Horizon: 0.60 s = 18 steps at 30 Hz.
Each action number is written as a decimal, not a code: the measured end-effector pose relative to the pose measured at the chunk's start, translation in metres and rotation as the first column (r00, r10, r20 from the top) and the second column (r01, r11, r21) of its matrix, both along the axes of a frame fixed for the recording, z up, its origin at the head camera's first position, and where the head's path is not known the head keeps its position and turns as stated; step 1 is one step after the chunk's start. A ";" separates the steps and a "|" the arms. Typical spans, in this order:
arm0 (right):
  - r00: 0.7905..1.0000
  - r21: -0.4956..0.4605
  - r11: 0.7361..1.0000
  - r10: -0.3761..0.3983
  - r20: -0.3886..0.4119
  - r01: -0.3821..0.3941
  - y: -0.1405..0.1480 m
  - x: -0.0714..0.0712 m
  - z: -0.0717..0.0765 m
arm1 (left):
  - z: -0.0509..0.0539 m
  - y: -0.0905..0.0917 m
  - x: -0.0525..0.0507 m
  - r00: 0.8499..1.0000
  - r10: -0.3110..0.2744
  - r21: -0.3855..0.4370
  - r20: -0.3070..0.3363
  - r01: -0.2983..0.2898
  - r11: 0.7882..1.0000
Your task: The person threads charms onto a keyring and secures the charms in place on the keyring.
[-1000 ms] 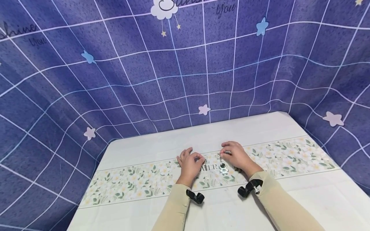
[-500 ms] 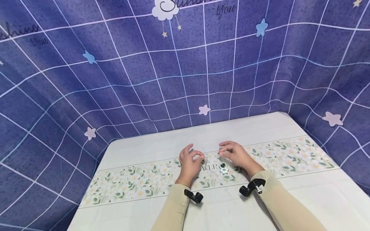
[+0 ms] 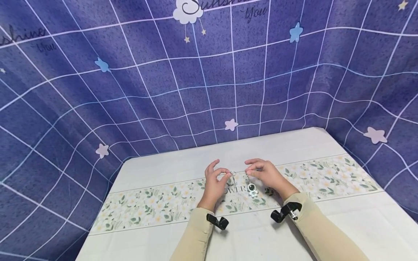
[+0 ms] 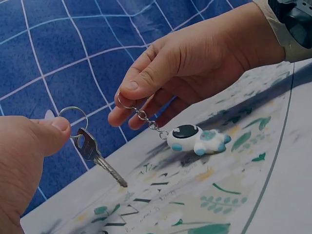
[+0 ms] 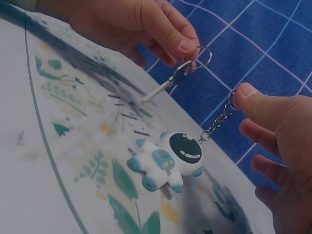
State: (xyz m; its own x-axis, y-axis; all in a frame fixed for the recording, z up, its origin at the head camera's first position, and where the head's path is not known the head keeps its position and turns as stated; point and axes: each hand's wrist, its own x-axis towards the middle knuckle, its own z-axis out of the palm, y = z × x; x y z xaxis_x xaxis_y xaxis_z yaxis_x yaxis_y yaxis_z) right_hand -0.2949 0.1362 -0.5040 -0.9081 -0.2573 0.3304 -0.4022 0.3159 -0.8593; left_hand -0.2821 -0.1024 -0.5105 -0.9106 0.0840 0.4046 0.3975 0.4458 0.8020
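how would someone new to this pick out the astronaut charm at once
Find the white table with its flowered band, then the right hand over that band. From this hand a short metal chain leads to the astronaut charm. Its chunky white body, light-blue paws and dark face set it apart from the slim key at the left hand.

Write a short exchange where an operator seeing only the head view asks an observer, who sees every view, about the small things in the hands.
Operator: I can barely see what hangs from the ring in the left hand. What is it?
Observer: A key with a dark head, clear in both wrist views.
Operator: And between the right hand and the white toy?
Observer: A short chain of metal links, gripped at its far end.
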 end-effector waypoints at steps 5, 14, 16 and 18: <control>1.000 0.004 1.000 0.009 -0.025 -0.008 -0.001 0.002 0.007 | 0.005 0.001 0.002 1.000 -0.007 0.025 0.020 0.006 1.000; 0.995 -0.020 0.999 0.027 -0.098 -0.029 -0.003 0.006 0.017 | 0.015 0.003 0.004 1.000 -0.018 0.081 0.013 0.017 0.997; 0.995 -0.024 0.999 0.025 -0.095 -0.028 -0.003 0.008 0.021 | 0.017 0.004 0.004 1.000 -0.025 0.092 0.014 0.024 0.996; 0.996 -0.025 0.999 0.025 -0.090 -0.028 -0.004 0.010 0.024 | 0.018 0.004 0.004 0.999 -0.030 0.098 0.023 0.027 0.995</control>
State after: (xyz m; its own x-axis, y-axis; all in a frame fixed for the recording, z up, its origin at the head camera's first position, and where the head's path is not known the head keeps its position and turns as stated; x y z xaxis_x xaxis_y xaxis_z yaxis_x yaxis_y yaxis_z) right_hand -0.2851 0.1322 -0.4803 -0.8674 -0.2713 0.4170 -0.4859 0.2821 -0.8272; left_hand -0.2777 -0.0982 -0.4924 -0.9182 0.0713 0.3897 0.3885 0.3540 0.8507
